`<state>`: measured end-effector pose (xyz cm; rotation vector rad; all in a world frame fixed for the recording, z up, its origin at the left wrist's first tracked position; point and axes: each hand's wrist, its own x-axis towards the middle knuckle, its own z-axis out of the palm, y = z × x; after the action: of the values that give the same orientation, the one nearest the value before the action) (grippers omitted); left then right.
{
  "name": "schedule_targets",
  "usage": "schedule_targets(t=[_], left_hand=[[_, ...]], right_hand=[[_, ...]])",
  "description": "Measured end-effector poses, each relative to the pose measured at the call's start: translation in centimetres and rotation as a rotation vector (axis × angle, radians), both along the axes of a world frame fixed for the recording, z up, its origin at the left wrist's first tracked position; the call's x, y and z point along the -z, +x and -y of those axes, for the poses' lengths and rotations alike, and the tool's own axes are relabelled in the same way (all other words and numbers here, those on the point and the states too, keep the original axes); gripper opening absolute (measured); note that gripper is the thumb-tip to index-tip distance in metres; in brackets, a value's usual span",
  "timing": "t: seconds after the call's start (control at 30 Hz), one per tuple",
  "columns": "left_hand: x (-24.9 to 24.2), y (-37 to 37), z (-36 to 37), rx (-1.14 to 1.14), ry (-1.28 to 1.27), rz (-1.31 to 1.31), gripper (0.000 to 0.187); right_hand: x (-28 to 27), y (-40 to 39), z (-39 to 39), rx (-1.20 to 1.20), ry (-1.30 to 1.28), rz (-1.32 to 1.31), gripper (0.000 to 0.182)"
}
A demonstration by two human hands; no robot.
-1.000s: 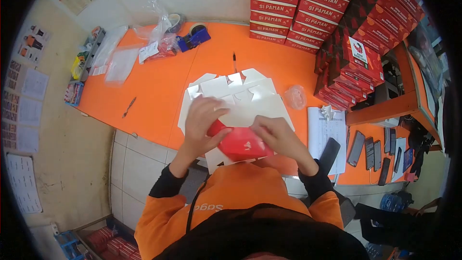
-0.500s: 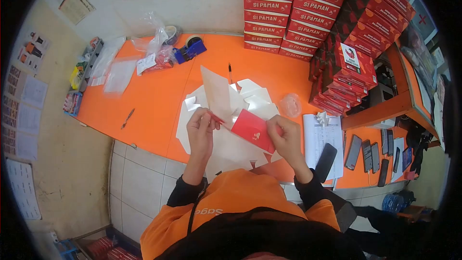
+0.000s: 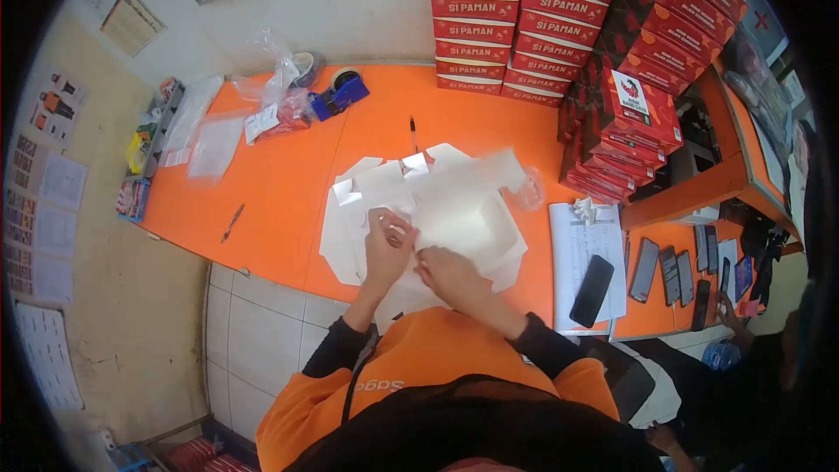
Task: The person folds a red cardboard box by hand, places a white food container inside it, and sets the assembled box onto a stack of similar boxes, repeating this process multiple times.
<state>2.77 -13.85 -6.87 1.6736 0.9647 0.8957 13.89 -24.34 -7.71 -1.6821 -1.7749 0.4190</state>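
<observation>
A partly folded cardboard box (image 3: 468,232) has its white inside turned up toward me, its lid panel leaning toward the back. My left hand (image 3: 389,249) pinches at the box's left edge, fingers closed. Close beside it, my right hand (image 3: 450,273) has its fingers curled on the same box near its front left corner. Exactly which flap each hand grips is partly hidden. Beneath and to the left lie flat white cardboard blanks (image 3: 343,240) on the orange table (image 3: 253,236).
Stacked red boxes (image 3: 472,31) stand at the back right. A blue tape dispenser (image 3: 339,98), plastic bags (image 3: 218,144) and pens (image 3: 413,135) lie around the table. At right are a phone (image 3: 592,291) on papers (image 3: 566,240), several more phones, and another person's hand (image 3: 732,315).
The box has turned over from its red outside to its white inside and opened up. My right hand moved left, close to my left hand. Another person has come into view at right.
</observation>
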Motion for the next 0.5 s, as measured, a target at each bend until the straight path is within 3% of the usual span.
schedule_targets(t=[0.03, 0.1, 0.2, 0.23, 0.27, 0.37, 0.43, 0.5], left_hand=[[1.3, -0.3, -0.6, -0.086, -0.067, -0.101, 0.026], [4.2, -1.9, -2.9, -0.082, 0.078, -0.288, 0.023], [6.9, -4.6, -5.6, -0.085, 0.27, -0.364, 0.024], [7.4, -5.4, -5.8, -0.082, 0.328, -0.354, 0.024], [7.4, -6.0, -5.8, -0.089, 0.313, -0.374, 0.023], [7.3, -7.3, -5.4, -0.07, 0.311, -0.386, 0.023], [6.3, -7.3, -4.9, -0.071, 0.277, -0.379, 0.023], [6.7, -7.3, -4.8, -0.071, 0.281, -0.361, 0.022]], right_hand=[[2.1, -0.4, 0.3, -0.076, -0.025, 0.004, 0.029], [4.7, -0.8, 0.7, -0.229, -0.07, 0.016, 0.039], [0.7, 0.9, 1.1, -0.165, 0.09, -0.265, 0.047], [-1.3, 2.2, 1.5, -0.043, 0.019, -0.46, 0.048], [0.6, 3.8, 1.5, 0.053, 0.187, -0.633, 0.055], [-5.7, 9.2, 2.0, 0.334, 0.453, -1.951, 0.075], [-3.4, 13.2, 3.4, -0.032, 0.801, -2.227, 0.088], [-3.1, 15.1, 4.6, 0.111, 0.8, -2.01, 0.095]])
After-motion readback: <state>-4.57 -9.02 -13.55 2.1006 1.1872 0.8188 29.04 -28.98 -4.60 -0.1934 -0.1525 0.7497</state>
